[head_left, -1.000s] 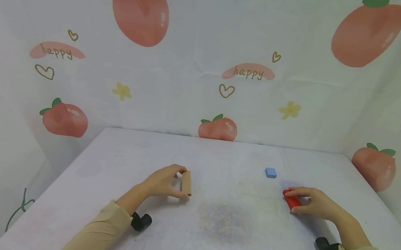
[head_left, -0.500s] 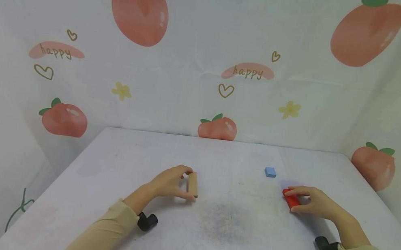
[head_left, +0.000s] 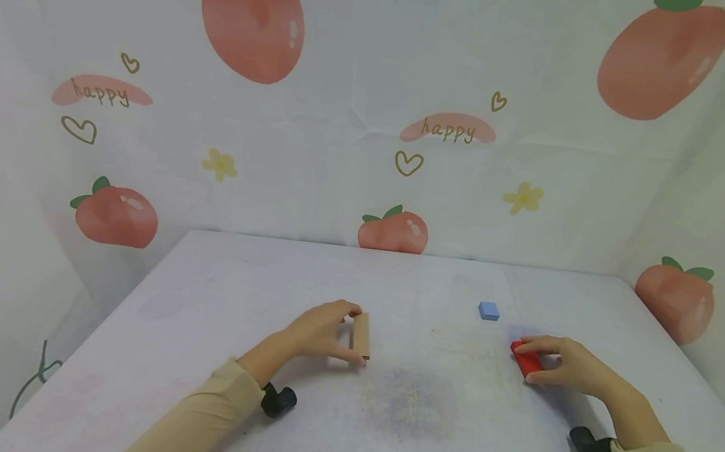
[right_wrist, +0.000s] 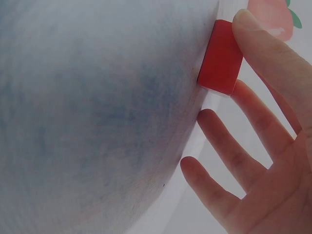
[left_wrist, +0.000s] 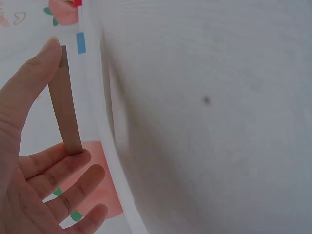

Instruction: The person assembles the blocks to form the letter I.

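Note:
My left hand [head_left: 320, 330] pinches a flat wooden block [head_left: 361, 335] by its two ends, thumb at the near end and fingertips at the far end. The left wrist view shows the same block [left_wrist: 66, 105] between thumb and fingers, the other fingers spread. At the right, my right hand [head_left: 576, 366] holds a red block [head_left: 527, 362] between thumb and fingers. In the right wrist view the red block [right_wrist: 221, 57] has its lower edge at the table surface, and two fingers are extended beside it.
A small blue block [head_left: 489, 311] lies on the white table [head_left: 423, 284], behind and to the left of the red block. A cloth [head_left: 348, 107] printed with peaches hangs behind the table. Black wrist-worn devices [head_left: 278, 402] show at both cuffs.
The left hand has moved to the right with the wooden block, towards the middle of the table. The right hand, the red block and the blue block have stayed in place.

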Tool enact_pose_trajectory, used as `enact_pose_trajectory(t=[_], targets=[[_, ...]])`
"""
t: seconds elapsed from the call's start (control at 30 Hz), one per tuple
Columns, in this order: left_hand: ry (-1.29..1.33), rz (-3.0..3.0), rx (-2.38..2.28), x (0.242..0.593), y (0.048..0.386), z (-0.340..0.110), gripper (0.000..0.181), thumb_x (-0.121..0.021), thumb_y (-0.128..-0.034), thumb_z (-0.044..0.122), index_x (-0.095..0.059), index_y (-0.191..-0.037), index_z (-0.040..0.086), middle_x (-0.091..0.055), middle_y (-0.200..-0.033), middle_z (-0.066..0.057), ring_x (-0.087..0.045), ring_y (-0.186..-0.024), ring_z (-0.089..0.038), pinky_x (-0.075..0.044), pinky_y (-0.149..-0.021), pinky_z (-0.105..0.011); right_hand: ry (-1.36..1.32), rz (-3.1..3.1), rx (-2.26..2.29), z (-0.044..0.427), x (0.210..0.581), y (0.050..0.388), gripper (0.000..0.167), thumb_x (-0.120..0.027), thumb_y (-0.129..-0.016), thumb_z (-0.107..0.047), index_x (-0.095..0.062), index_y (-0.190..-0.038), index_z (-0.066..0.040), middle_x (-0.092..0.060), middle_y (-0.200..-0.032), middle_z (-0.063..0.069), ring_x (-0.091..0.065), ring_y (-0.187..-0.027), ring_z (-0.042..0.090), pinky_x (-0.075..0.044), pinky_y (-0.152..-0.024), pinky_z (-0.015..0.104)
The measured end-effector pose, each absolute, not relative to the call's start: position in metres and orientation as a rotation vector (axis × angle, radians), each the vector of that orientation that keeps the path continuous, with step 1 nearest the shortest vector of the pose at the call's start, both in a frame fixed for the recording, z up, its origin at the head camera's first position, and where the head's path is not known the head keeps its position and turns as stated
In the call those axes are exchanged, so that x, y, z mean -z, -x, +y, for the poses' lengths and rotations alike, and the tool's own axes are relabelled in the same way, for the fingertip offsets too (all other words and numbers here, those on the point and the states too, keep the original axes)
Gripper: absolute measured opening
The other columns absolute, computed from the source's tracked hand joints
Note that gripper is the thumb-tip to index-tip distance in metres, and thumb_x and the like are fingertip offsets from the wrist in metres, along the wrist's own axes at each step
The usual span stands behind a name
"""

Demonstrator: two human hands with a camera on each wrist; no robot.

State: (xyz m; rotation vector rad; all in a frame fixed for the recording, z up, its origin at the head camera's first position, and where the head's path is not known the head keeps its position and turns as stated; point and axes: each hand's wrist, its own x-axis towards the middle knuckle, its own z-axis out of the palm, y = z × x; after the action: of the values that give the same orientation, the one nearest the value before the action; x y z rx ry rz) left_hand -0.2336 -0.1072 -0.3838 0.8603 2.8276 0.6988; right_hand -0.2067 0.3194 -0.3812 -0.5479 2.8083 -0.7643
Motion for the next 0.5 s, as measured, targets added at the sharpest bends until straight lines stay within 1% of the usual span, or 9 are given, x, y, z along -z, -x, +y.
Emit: enact_pose_trajectory(t=[0.5], targets=[[-0.928,2.814,-0.672,0.383,0.235,-0.091,0.083,-0.078,-0.0674,0.051,-0.048,-0.131,0.008,-0.056,-0.127,-0.006,-0.057,-0.110,-0.021,-0.046,-0.094,-0.039,0.542,2.794,0.798,0.320,0.383,0.207,0.040,-0.076,-0.075,-0.021,-0.067,-0.112,-0.010,-0.055,-0.126,0.026,-0.048,-0.113,0.047,-0.047,-0.085,0.057]])
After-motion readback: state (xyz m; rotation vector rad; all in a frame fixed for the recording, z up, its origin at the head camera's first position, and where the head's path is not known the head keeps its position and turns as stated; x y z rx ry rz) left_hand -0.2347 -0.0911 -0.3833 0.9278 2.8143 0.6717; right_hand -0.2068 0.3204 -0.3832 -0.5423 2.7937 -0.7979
